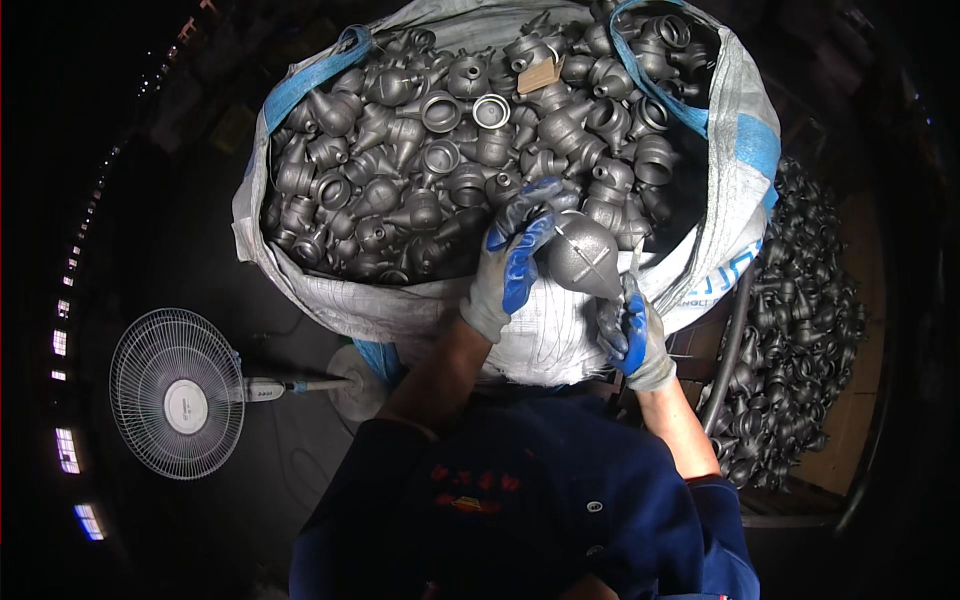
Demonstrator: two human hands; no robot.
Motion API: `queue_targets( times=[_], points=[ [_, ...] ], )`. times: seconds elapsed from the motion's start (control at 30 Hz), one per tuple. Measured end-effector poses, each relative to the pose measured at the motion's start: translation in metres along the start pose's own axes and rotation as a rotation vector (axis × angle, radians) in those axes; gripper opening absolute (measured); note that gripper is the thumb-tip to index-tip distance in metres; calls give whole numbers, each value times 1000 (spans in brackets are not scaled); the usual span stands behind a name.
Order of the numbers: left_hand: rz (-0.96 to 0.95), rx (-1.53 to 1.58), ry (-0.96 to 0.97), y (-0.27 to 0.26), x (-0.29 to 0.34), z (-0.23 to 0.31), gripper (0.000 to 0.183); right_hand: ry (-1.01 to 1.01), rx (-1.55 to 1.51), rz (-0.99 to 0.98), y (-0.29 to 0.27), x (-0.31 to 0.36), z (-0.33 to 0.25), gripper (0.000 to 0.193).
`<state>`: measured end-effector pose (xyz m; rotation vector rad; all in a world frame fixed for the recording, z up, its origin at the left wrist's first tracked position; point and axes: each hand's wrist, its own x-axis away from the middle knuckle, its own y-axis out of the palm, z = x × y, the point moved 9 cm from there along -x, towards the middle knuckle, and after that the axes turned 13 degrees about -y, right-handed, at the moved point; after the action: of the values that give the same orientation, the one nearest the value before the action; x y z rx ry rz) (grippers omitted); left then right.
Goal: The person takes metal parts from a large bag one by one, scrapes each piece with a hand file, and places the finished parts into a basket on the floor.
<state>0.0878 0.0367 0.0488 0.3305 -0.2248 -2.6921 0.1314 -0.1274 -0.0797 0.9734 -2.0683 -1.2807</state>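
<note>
My left hand (pixel 515 255), in a grey glove with a blue coated palm, is closed round one side of a rounded grey metal casting (pixel 582 255). The casting has a raised seam across its bulb and a narrow end tilted toward my right hand. In a matching glove, my right hand (pixel 630 335) is closed on a thin, pale, flat tool (pixel 637 258), perhaps a file or blade, pointing up beside the casting's narrow end. Both hands are over the near rim of a big white woven bulk bag (pixel 390 305) filled with similar castings (pixel 385 195).
Blue lifting straps (pixel 310 85) loop over the bag's rim. A brown cardboard scrap (pixel 540 75) lies on the castings. To the right is a large heap of dark castings (pixel 795 330) beside a dark curved bar (pixel 728 350). A white fan (pixel 180 395) stands at the left.
</note>
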Motion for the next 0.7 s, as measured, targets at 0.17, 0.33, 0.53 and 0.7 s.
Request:
queue_targets(
  times=[0.17,0.33,0.53,0.7],
  points=[
    [19,-178,121,-3,1,8,35,-23,126,-43,5,0,-2,51],
    [128,-165,-22,-19,-2,-11,33,-81,239,-1,10,0,-7,50],
    [180,31,-183,-38,-9,-44,30,-160,540,110,16,0,-23,42],
    [210,210,-344,-45,-6,-66,27,-180,537,126,18,0,-28,34]
  ],
)
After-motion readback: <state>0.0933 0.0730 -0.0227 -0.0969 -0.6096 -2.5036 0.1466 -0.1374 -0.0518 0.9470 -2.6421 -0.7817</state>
